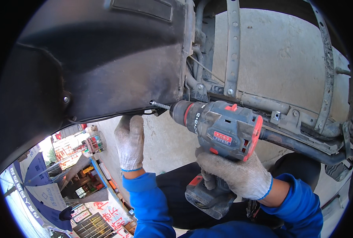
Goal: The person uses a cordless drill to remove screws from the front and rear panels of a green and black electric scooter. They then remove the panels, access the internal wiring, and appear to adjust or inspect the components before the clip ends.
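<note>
The drill (228, 131) is in the right hand (240, 170), just off the lower right corner of the black panel (117, 71), its nose pointing left. The panel is the largest piece here, running up and left until the dark rim of the lens cuts it off. Along its right edge stands the grey metal frame (232, 47), with pale ground (279, 59) showing between its bars; the frame is cut off at the top, and the drill covers part of its lower rail.

The drill's body lies above the right hand, and its battery pack (210, 196) hangs below. That gloved hand is closed around the handle, its fingers curled, so most of the handle is hidden and the trigger cannot be made out.

The gloved left hand (131, 141) is at the panel's lower edge, left of the drill's nose and apart from the drill. It points upward, partly open; some of its fingers pass behind the edge, and I cannot tell whether they have hold of anything.

The bit (161, 105) reaches from the drill's nose to the panel near its lower right corner. Its tip meets a dark spot there, too small to tell what it sits in. A screw (66, 99) shows farther left, above the lower edge.
</note>
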Motion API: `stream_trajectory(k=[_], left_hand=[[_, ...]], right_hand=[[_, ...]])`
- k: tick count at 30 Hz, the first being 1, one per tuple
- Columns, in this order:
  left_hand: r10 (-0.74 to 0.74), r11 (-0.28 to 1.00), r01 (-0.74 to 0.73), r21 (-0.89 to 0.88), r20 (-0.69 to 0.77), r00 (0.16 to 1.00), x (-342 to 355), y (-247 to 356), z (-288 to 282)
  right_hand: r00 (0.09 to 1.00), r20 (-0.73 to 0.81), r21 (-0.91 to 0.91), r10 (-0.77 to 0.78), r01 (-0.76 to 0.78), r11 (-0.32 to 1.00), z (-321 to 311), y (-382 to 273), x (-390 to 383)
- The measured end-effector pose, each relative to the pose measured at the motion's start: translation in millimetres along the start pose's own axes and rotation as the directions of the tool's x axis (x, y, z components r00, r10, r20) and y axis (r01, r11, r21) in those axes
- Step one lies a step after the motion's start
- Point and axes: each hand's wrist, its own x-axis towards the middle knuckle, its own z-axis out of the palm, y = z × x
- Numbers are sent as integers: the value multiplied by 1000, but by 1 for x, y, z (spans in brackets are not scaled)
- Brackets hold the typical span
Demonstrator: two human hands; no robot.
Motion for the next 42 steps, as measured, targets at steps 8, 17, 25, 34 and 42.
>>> stream_trajectory(k=[8,17,25,34,42], left_hand=[[-329,783,476,-400,382,864,-19,23,5],[-368,377,660,-650,549,751,-13,36,29],[-441,453,635,-625,462,769,-18,51,30],[-329,408,611,-679,515,792,-18,36,20],[12,154,581,-799,590,807,-9,55,42]], right_hand=[[1000,2,-91,-23,23,996,-4,-3,-2],[998,26,-253,48,-40,967,-4,0,-15],[1000,19,-350,5,2,937,-5,16,-14],[997,25,-453,-72,75,889,-9,-6,-23],[923,-253,-247,-290,228,942,-22,-15,-39]])
